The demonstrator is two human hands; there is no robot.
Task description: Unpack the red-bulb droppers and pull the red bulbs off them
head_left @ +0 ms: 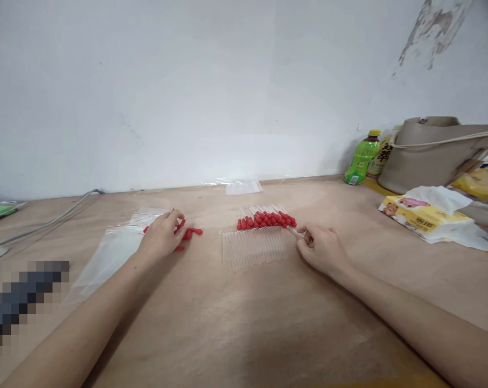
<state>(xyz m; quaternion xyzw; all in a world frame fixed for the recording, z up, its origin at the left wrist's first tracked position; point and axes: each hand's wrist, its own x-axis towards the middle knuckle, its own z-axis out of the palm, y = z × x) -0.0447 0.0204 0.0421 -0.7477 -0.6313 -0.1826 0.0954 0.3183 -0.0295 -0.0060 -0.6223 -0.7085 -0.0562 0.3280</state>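
Note:
My left hand (163,231) is over several loose red rubber bulbs (193,231) at the left; its fingers bend down among them, and what they hold, if anything, is hidden. My right hand (320,245) pinches a thin clear tube (294,232), whose far end points at a row of red-bulbed clear tubes (268,218). These lie side by side in the middle, with their thin ends toward the wall. Just in front of them lies a row of clear tubes (254,248) with no bulbs.
Clear plastic bags (110,250) lie under and beside my left forearm. A small white packet (244,187) is by the wall. At the right stand a green bottle (362,159), a tissue pack (425,215) and a grey-brown bag (422,156). A grey cable (58,219) runs at the left.

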